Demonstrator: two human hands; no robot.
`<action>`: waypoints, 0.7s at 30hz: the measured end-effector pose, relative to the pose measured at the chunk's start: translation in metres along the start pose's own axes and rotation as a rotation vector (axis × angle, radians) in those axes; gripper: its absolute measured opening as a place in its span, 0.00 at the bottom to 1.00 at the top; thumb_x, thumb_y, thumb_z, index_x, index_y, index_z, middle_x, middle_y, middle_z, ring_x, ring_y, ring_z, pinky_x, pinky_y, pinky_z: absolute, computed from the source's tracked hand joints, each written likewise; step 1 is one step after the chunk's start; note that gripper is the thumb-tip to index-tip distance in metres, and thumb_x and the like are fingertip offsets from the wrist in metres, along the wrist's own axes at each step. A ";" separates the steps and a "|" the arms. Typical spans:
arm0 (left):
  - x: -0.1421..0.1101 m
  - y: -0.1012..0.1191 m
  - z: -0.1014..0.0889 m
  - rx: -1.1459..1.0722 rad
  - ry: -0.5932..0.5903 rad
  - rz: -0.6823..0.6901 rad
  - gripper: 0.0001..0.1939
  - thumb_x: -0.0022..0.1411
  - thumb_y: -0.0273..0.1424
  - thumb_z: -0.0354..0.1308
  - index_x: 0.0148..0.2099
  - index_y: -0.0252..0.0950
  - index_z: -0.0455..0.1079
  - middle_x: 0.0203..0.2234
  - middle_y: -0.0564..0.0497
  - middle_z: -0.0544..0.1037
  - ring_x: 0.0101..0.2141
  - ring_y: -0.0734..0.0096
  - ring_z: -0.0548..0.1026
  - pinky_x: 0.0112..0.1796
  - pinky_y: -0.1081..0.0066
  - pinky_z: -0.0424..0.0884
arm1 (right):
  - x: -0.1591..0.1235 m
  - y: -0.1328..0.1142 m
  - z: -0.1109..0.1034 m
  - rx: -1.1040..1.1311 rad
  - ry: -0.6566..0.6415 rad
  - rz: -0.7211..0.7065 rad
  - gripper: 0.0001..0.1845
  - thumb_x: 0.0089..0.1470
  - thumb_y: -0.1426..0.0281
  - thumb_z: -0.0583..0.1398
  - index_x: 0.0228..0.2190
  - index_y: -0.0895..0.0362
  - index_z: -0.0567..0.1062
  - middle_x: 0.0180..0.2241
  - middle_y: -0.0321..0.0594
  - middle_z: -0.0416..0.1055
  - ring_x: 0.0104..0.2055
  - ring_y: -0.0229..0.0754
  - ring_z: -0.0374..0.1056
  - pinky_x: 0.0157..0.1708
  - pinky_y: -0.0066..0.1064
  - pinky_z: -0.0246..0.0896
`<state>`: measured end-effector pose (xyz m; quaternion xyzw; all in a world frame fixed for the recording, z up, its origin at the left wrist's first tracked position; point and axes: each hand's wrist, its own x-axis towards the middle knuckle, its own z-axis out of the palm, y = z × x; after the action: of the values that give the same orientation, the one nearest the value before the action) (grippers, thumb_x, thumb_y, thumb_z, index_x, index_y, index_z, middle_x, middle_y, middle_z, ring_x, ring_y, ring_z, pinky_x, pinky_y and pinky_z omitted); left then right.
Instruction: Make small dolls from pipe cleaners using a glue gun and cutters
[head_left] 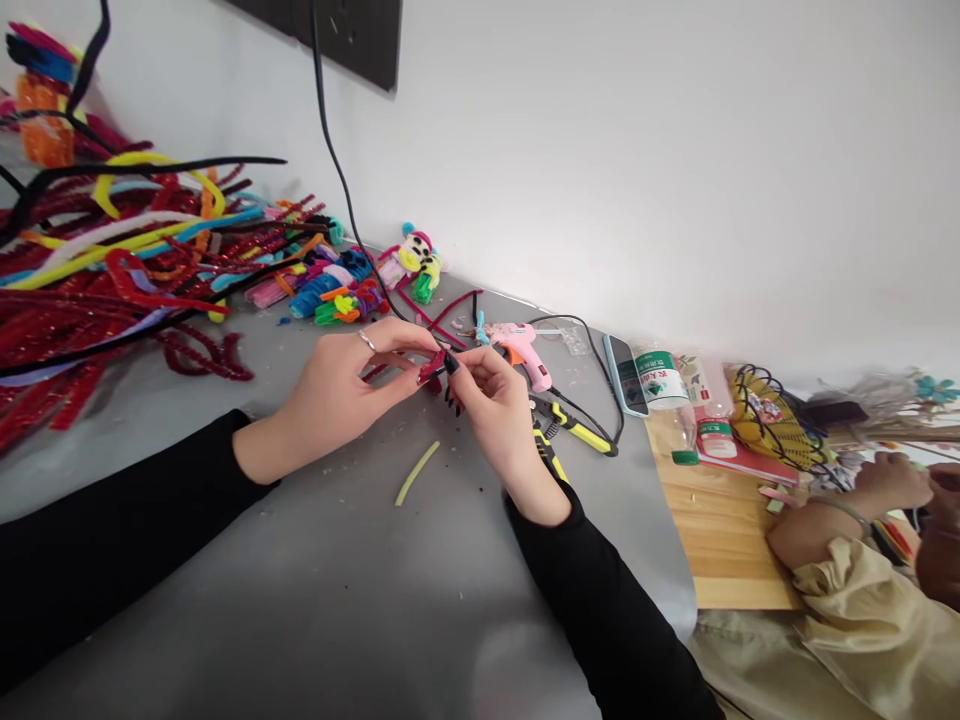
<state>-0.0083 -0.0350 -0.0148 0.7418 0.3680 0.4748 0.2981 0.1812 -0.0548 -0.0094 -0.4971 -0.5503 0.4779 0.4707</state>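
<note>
Above the grey tabletop (337,590), my two hands meet fingertip to fingertip. My left hand (352,380), with a ring on one finger, pinches a small dark red pipe cleaner piece (432,366). Closed against the same spot is my right hand (491,400), its thumb and fingertips pressed together at the piece's end. Fingers cover much of the piece, so its shape is unclear. A short pale yellow-green pipe cleaner (417,474) lies on the table just below the hands. Behind them rests a pink glue gun (525,350), and yellow-black pliers (577,428) lie beside my right wrist.
Loose pipe cleaners (112,290) heap at the left, near several small pipe cleaner figures (409,260). A black cable (330,140) hangs down the wall. Rightward are a phone (625,375), a bottle (667,390), a yellow basket (776,415) and another person's arm (832,515).
</note>
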 end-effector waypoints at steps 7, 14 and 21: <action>-0.001 0.009 0.006 0.046 0.015 -0.077 0.08 0.68 0.35 0.60 0.48 0.41 0.77 0.41 0.50 0.87 0.41 0.60 0.87 0.34 0.71 0.82 | -0.002 0.002 0.005 -0.006 0.012 0.004 0.19 0.57 0.52 0.67 0.31 0.53 0.72 0.26 0.32 0.69 0.27 0.36 0.62 0.29 0.29 0.59; -0.004 0.014 0.012 0.089 0.080 -0.097 0.08 0.67 0.33 0.60 0.48 0.41 0.76 0.40 0.50 0.88 0.41 0.61 0.88 0.39 0.69 0.83 | -0.003 -0.001 0.009 0.007 0.040 -0.003 0.16 0.56 0.54 0.65 0.31 0.53 0.72 0.26 0.32 0.69 0.28 0.36 0.62 0.30 0.29 0.61; -0.008 0.017 0.019 0.125 0.119 -0.058 0.07 0.68 0.31 0.60 0.47 0.40 0.76 0.41 0.52 0.88 0.38 0.64 0.88 0.42 0.70 0.83 | -0.002 -0.001 0.008 -0.030 0.080 -0.047 0.10 0.53 0.60 0.63 0.30 0.53 0.72 0.27 0.32 0.70 0.29 0.36 0.63 0.31 0.29 0.60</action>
<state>0.0115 -0.0531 -0.0121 0.7185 0.4353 0.4853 0.2425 0.1732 -0.0571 -0.0098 -0.5098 -0.5497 0.4384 0.4958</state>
